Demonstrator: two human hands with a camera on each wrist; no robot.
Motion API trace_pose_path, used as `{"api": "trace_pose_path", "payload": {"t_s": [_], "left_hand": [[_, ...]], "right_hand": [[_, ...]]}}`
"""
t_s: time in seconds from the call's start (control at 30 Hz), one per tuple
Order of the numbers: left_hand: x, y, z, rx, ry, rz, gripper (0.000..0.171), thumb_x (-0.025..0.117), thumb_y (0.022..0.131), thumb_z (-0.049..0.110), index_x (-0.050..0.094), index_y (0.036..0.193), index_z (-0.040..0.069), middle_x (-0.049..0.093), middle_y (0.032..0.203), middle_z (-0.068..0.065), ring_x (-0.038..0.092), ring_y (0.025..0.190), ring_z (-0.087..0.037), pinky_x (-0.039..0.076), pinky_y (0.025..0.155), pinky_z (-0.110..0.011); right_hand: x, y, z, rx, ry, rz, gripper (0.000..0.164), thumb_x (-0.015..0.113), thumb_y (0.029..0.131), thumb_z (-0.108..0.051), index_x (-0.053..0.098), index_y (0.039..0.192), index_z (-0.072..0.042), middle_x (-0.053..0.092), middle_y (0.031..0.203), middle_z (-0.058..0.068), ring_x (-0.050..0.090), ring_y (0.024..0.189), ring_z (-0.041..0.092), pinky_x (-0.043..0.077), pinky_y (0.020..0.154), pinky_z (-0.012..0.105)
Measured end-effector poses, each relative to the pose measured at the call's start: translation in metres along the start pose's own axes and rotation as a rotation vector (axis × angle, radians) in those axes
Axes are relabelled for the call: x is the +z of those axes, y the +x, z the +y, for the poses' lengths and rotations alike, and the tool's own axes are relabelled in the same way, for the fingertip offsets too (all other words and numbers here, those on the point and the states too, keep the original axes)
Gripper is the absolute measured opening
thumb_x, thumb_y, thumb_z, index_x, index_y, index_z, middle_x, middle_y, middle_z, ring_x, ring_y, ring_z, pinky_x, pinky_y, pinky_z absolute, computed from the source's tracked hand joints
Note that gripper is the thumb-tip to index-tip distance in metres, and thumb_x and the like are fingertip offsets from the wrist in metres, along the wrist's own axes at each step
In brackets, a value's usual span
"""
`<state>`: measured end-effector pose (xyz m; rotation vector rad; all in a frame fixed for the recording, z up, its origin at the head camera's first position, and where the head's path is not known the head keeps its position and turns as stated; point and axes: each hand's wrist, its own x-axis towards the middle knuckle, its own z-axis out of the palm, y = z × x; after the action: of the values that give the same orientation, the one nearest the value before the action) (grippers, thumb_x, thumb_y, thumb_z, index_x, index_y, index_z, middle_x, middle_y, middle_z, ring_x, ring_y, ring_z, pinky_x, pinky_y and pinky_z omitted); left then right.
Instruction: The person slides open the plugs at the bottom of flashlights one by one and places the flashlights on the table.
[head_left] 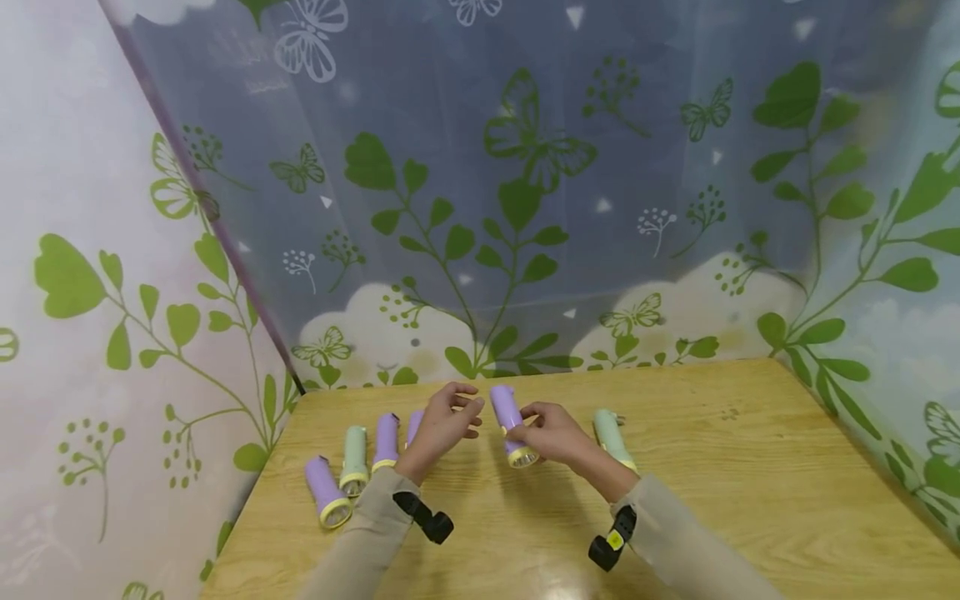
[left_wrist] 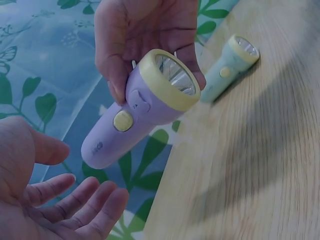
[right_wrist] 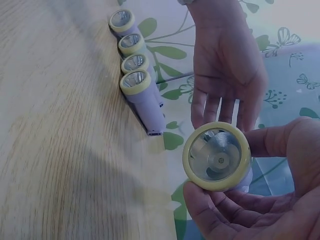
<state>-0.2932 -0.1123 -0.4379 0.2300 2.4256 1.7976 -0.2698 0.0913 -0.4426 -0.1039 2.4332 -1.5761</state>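
Observation:
A purple flashlight [head_left: 507,417] with a yellow lens ring is held up above the table by my right hand [head_left: 553,433], its thumb and fingers pinching it near the head. In the left wrist view the flashlight [left_wrist: 125,120] shows a round yellow button. Close beside it, my left hand [head_left: 444,425] is held with loosely bent fingers, apart from the flashlight and holding nothing. From the right wrist view the flashlight's lens [right_wrist: 217,155] faces the camera, and the left hand [right_wrist: 227,70] hangs behind it.
Left of my hands lie purple flashlights [head_left: 324,492] and a green one [head_left: 354,461] in a row, one partly hidden behind my left hand. Another green flashlight [head_left: 611,435] lies by my right wrist. The wooden table [head_left: 750,467] meets a leaf-patterned curtain [head_left: 465,208] at its back.

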Motion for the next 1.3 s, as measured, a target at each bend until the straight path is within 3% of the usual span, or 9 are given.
{"api": "trace_pose_path", "payload": {"t_s": [0.1, 0.3, 0.6, 0.8, 0.97, 1.3], "left_hand": [[0.004, 0.001, 0.003, -0.004, -0.020, -0.011, 0.037, 0.058, 0.104, 0.022, 0.053, 0.136, 0.003, 0.062, 0.125, -0.025, 0.068, 0.094, -0.025, 0.062, 0.082, -0.045], [0.011, 0.004, -0.003, 0.005, -0.030, -0.031, 0.039, 0.058, 0.104, 0.026, 0.053, 0.136, 0.004, 0.061, 0.124, -0.023, 0.068, 0.094, -0.023, 0.063, 0.081, -0.043], [0.022, 0.005, -0.002, 0.009, -0.086, -0.054, 0.036, 0.055, 0.105, 0.023, 0.052, 0.135, 0.003, 0.058, 0.124, -0.024, 0.069, 0.095, -0.027, 0.061, 0.087, -0.051], [0.026, 0.005, -0.003, 0.006, -0.100, -0.072, 0.037, 0.054, 0.106, 0.022, 0.049, 0.137, 0.004, 0.058, 0.124, -0.025, 0.070, 0.101, -0.039, 0.062, 0.085, -0.047], [0.028, 0.004, -0.003, 0.007, -0.127, -0.084, 0.037, 0.052, 0.107, 0.022, 0.046, 0.137, 0.003, 0.057, 0.123, -0.025, 0.072, 0.095, -0.034, 0.063, 0.080, -0.041], [0.029, 0.002, -0.004, -0.014, -0.142, -0.090, 0.037, 0.052, 0.107, 0.023, 0.045, 0.138, 0.005, 0.056, 0.124, -0.024, 0.071, 0.092, -0.029, 0.063, 0.082, -0.046]], "right_hand": [[-0.003, -0.002, 0.000, -0.012, 0.004, -0.001, 0.043, 0.071, 0.092, -0.023, 0.061, 0.127, 0.000, 0.070, 0.097, 0.015, 0.069, 0.080, 0.022, 0.060, 0.065, 0.041], [-0.006, -0.007, 0.001, -0.017, 0.010, 0.000, 0.046, 0.071, 0.092, -0.023, 0.060, 0.130, 0.001, 0.070, 0.096, 0.015, 0.068, 0.078, 0.021, 0.060, 0.065, 0.039], [-0.008, -0.011, -0.001, -0.013, 0.007, -0.004, 0.044, 0.070, 0.093, -0.024, 0.060, 0.130, -0.001, 0.069, 0.096, 0.014, 0.068, 0.080, 0.021, 0.058, 0.063, 0.036], [-0.007, -0.015, -0.002, -0.012, -0.001, -0.009, 0.045, 0.070, 0.094, -0.025, 0.060, 0.131, -0.001, 0.070, 0.098, 0.014, 0.068, 0.081, 0.021, 0.059, 0.065, 0.039], [-0.006, -0.016, -0.002, -0.025, 0.003, -0.015, 0.046, 0.070, 0.094, -0.024, 0.059, 0.131, 0.001, 0.070, 0.098, 0.015, 0.068, 0.081, 0.020, 0.059, 0.065, 0.037], [-0.002, -0.018, 0.000, -0.043, -0.001, -0.008, 0.043, 0.070, 0.094, -0.022, 0.060, 0.128, 0.002, 0.069, 0.097, 0.015, 0.068, 0.078, 0.021, 0.059, 0.062, 0.037]]}}
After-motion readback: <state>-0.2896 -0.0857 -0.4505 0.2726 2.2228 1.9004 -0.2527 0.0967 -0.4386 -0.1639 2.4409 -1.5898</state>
